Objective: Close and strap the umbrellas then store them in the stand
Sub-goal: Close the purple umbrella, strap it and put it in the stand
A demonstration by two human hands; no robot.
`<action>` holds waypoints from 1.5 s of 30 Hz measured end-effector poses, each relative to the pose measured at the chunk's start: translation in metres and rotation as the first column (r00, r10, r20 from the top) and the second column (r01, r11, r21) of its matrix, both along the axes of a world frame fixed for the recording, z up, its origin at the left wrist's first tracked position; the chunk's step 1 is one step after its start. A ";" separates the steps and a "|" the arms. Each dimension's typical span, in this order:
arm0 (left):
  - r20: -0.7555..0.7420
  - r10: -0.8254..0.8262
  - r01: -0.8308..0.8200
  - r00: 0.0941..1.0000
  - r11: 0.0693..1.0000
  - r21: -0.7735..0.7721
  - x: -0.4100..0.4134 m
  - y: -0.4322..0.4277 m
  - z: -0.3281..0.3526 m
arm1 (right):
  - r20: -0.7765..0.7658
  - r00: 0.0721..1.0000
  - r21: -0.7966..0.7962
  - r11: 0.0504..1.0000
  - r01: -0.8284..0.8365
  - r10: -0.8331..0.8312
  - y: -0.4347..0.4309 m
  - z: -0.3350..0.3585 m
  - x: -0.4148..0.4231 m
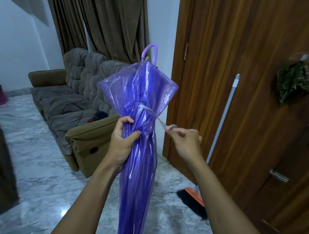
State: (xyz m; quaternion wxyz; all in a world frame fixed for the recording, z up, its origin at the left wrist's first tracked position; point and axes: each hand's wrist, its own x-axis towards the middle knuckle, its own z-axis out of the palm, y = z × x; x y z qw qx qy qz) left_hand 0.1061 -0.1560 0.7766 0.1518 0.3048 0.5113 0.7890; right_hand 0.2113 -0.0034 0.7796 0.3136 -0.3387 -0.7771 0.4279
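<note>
**One umbrella, strap half wound**

One purple umbrella (142, 134) stands upright at the centre of the view, its hooked handle (150, 52) uppermost and its lower end out of frame below. The left hand (123, 142) has its grip closed round the gathered canopy just under the flare. The clear strap (151, 111) runs round the folds and out to the right hand (182, 139), whose fingertips pinch its free end, pulled taut. To do this well, I judge: keep the folds bunched, wrap snugly without twisting, then fasten. No stand is visible. A broom (224, 120) leans against the door (258, 80).
</note>
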 end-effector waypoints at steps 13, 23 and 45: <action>-0.236 0.163 -0.202 0.958 0.968 -0.149 -0.003 0.007 0.005 | -0.315 0.913 -0.451 0.887 0.097 -0.260 -0.001 0.011 0.015; -0.293 0.184 -0.243 0.938 0.953 -0.180 -0.007 0.013 0.000 | -0.172 0.951 0.178 0.941 0.287 -0.257 -0.012 0.022 0.014; -0.415 0.203 -0.290 0.887 0.944 -0.157 -0.005 0.009 0.008 | 0.102 0.974 0.379 0.897 -0.228 0.204 -0.012 0.054 -0.030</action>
